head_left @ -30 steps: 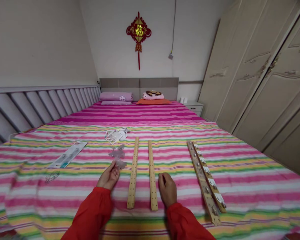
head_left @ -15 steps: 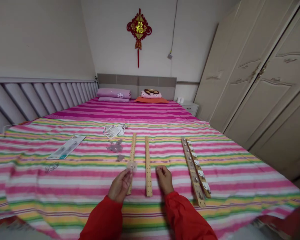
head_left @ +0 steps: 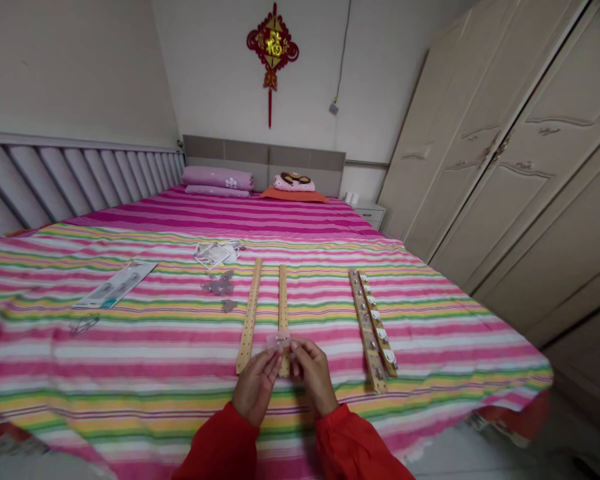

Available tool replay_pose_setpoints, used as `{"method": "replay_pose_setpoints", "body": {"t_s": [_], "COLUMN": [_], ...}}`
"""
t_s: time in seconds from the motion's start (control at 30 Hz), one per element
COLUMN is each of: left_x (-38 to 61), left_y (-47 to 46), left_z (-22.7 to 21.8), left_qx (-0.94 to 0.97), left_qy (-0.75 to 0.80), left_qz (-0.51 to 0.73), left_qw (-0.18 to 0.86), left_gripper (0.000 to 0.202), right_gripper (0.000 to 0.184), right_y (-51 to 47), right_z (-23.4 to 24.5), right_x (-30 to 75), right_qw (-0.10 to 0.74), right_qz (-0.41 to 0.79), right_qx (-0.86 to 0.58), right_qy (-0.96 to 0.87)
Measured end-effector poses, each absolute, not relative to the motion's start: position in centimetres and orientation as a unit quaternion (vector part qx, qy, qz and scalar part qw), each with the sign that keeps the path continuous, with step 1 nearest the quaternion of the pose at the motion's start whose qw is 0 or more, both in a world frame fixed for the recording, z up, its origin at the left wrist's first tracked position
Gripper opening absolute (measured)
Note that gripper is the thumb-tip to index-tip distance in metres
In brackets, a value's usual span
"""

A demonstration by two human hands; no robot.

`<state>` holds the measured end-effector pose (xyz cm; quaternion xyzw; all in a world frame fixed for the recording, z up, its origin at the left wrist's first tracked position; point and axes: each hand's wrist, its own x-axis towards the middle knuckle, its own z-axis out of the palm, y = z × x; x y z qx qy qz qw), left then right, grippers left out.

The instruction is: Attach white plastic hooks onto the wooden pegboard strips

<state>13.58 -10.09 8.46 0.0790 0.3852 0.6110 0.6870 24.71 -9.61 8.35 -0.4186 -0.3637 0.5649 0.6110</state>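
My left hand [head_left: 257,388] and my right hand [head_left: 313,375] meet over the near end of two bare perforated wooden strips [head_left: 249,314] that lie side by side on the striped bedspread [head_left: 155,347]. Both hands pinch a small clear plastic packet [head_left: 279,341] between their fingertips, held just above the right-hand strip [head_left: 283,306]. More clear pieces [head_left: 219,287] lie on the cover to the left of the strips. To the right lies a pair of wooden strips fitted with white hooks [head_left: 373,325].
A blister card [head_left: 115,285] and a wire piece [head_left: 83,325] lie at the left. Opened packaging [head_left: 214,253] sits beyond the strips. Pillows [head_left: 219,180] rest at the headboard. A tall wardrobe [head_left: 520,160] fills the right side; the bed's edge drops off nearby.
My left hand picked a clear piece from the pile at the left and carried it right. My right hand rose to meet it. The view has pulled back from the bed.
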Motion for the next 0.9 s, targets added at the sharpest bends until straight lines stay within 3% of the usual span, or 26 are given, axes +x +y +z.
{"method": "replay_pose_setpoints", "body": {"t_s": [0.33, 0.57, 0.77, 0.9], "left_x": [14.2, 15.0, 14.6, 13.6], "left_y": [-10.8, -11.4, -11.9, -11.3], "left_z": [8.3, 8.0, 8.0, 8.0], "left_qx": [0.053, 0.046, 0.123, 0.179], "left_qy": [0.383, 0.37, 0.409, 0.451], "left_qz": [0.6, 0.578, 0.538, 0.544], "left_qw": [0.701, 0.726, 0.727, 0.685], "left_gripper": [0.023, 0.017, 0.015, 0.024], "right_gripper": [0.037, 0.034, 0.034, 0.035], "right_y": [-10.4, -10.7, -9.8, -9.0], "right_z": [9.6, 9.5, 9.4, 9.4], "right_x": [24.6, 25.0, 26.5, 27.5], "right_qw": [0.603, 0.621, 0.608, 0.591], "right_qz": [0.572, 0.487, 0.463, 0.474], "right_qx": [-0.419, -0.459, -0.473, -0.471], "right_qy": [-0.365, -0.408, -0.44, -0.452]}}
